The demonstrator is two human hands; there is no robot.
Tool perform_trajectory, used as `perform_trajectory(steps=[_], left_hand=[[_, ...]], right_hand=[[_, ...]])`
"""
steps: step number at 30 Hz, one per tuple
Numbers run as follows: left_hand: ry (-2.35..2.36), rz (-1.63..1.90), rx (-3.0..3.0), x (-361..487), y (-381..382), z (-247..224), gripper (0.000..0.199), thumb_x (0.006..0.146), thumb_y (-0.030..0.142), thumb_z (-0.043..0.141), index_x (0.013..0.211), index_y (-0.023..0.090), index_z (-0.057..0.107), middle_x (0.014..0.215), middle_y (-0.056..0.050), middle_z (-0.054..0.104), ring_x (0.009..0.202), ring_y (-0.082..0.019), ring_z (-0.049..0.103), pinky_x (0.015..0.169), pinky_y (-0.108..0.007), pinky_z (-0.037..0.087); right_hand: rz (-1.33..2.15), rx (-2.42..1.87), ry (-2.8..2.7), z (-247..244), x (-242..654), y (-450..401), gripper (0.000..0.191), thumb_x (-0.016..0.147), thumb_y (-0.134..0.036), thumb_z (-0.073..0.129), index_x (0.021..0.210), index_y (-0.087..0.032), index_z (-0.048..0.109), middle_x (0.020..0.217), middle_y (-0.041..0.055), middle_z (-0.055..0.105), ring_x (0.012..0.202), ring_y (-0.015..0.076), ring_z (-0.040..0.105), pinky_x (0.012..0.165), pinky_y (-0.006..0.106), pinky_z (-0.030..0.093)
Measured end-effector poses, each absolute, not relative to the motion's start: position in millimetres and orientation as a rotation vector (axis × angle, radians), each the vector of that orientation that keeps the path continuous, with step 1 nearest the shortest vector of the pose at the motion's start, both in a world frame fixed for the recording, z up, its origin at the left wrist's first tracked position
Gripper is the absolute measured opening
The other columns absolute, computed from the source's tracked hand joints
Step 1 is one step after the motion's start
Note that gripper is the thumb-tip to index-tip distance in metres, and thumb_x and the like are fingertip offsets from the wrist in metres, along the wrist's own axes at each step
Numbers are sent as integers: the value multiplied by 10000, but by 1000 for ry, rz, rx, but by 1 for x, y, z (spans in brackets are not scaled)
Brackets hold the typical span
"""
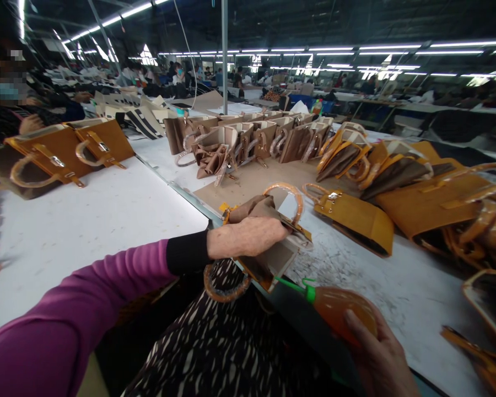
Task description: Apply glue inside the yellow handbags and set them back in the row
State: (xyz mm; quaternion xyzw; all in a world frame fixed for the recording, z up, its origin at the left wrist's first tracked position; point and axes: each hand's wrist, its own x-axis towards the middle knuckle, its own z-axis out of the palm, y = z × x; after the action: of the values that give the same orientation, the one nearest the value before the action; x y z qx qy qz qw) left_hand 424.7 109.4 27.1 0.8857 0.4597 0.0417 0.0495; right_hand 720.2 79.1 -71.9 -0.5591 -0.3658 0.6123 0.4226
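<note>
My left hand (250, 236) is closed on the upper edge of a handbag (268, 262), which lies tilted at the table's front edge. The bag has brown fabric, a tan edge and round plastic-wrapped handles, one sticking up beyond my hand and one hanging below it. In my right hand (376, 347) is a squeeze bottle (343, 311) of orange-brown liquid with a green cap and a thin green nozzle. The nozzle tip points at the bag's edge; whether it touches cannot be made out. My left fingertips are partly hidden behind the bag's edge.
A tan handbag (355, 218) lies to the right, with more tan bags (438, 198) past it. Several brown bags (264, 138) stand in rows at the back. Two tan bags (103, 144) stand at the left beside a co-worker (28, 118). A pole (225, 60) rises behind the table.
</note>
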Motion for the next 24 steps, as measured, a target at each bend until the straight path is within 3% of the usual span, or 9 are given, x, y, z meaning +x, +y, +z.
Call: perform_trajectory(steps=[3,8,14,19,24], left_hand=[[1381,147,2622,424,108,28,349,989,85,328,1246,105,563,1252,-112,643,1161,-184,604,1011,-233,444],[1377,141,2637,423,110,25,347,991,100,330,1245,113,567,1234,-110,647,1138,-194,605,995,-267,467],[1380,134,2631,424,111,25,348,990,96,325,1232,103,575,1200,-110,655,1123,-200,611,977,-273,472],[1354,180,2674,422,111,21,347,1006,113,313,1256,108,554,1221,-100,637,1125,-183,603,991,-257,454],[1357,165,2652,423,116,18,321,996,108,344,1231,93,562,1170,-106,659,1061,-186,621,969,-274,471]], right_hand=[[1576,-1412,-924,-73,721,77,715,626,-540,857,1235,-256,613,1119,63,721,919,274,684,661,279,580],[1572,-1487,-982,-78,728,72,795,594,-574,847,1276,-260,586,1094,78,733,990,335,689,743,350,597],[1499,-1454,-1013,-75,725,71,664,644,-553,828,1209,-271,624,1091,50,732,960,292,695,711,286,583],[1455,-1528,-964,-61,718,69,776,541,-607,857,1181,-241,616,1051,72,736,957,307,689,675,284,586],[1471,-1543,-1087,-64,723,62,766,594,-626,823,1221,-255,584,1121,60,726,1057,327,667,792,324,591]])
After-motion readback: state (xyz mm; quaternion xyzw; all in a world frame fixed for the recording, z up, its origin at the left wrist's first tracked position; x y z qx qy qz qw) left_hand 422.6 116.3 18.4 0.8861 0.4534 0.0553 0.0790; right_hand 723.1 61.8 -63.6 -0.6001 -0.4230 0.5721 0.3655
